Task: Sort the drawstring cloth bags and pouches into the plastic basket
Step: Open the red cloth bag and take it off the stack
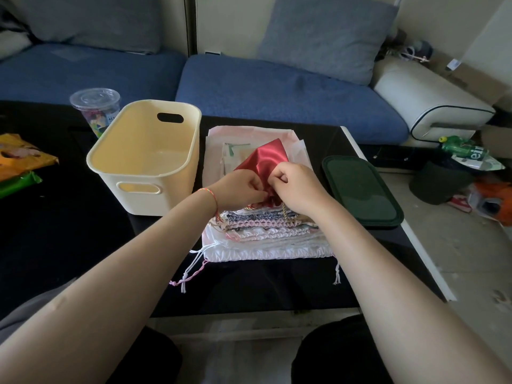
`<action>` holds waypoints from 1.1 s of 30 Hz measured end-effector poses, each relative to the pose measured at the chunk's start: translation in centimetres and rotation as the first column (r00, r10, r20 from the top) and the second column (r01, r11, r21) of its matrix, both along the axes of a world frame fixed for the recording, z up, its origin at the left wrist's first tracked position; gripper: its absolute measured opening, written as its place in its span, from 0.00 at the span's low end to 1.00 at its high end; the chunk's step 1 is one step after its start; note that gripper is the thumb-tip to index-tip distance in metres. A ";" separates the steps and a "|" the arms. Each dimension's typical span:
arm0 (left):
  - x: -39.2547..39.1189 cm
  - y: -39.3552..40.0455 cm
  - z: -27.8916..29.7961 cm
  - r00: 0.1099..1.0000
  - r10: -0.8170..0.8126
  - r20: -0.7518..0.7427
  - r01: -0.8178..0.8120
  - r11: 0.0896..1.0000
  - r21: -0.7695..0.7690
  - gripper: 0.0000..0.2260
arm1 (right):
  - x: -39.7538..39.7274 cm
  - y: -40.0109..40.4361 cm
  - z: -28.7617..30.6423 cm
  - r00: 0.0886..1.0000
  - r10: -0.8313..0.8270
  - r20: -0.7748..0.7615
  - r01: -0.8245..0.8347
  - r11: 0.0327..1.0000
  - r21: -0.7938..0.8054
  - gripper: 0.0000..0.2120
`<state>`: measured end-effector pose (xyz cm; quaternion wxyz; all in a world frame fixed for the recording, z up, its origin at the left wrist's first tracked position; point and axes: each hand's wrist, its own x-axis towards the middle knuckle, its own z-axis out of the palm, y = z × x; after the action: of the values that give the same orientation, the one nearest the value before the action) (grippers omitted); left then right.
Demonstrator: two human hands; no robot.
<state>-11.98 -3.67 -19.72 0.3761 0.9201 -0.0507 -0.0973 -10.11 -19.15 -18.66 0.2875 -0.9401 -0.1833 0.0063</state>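
Bags (266, 231) lie in a flat pile on the black desk (69, 245), soft and ruffled, pink, white and blue. On top sits a shiny red pouch (260, 159). Both hands, left (241, 187) and right (296, 187), pinch its gathered mouth with curled fingers. The smooth cream basket (144, 164) stands just left.

A clear plastic cup (95, 112) with a domed lid stands on the black table (55, 245), just behind the far left corner. At the table's left edge lie an orange packet (19, 159) and a green packet (19, 182), touching. A dark green lid (361, 189) lies flat near the table's right edge. Behind the table runs a blue sofa (277, 90) with a grey cushion (324, 37). A green bottle (461, 146) lies on the floor at right.
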 end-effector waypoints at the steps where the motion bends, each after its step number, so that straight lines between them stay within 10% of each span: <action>1: 0.0 0.2 0.0 1.000 0.017 0.008 -0.017 1.000 -0.026 0.06 | 0.1 -0.1 0.0 1.000 -0.019 -0.002 0.019 1.000 0.023 0.08; 8: 0.5 0.4 0.1 0.982 0.151 -0.115 -0.186 0.892 -0.413 0.10 | 0.6 -0.6 0.0 0.997 -0.078 0.011 0.077 0.995 0.065 0.08; 13: 0.4 1.1 0.7 0.979 0.174 0.108 -0.168 0.984 -0.060 0.18 | 0.6 -1.0 0.2 0.998 -0.061 -0.009 0.062 0.996 0.072 0.07; 19: 0.2 1.8 1.8 0.992 0.056 0.114 -0.049 0.997 -0.059 0.18 | 0.2 -1.1 0.6 0.999 -0.025 -0.042 0.026 0.999 0.024 0.08; 33: 0.0 1.0 0.1 0.998 0.038 -0.059 -0.069 0.640 -0.766 0.08 | -0.1 -0.3 0.6 0.999 -0.028 -0.037 0.024 0.994 -0.102 0.08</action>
<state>-11.98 -2.71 -19.65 0.7339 0.6733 -0.0529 -0.0727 -10.20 -19.47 -18.06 0.2429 -0.9555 -0.1647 0.0301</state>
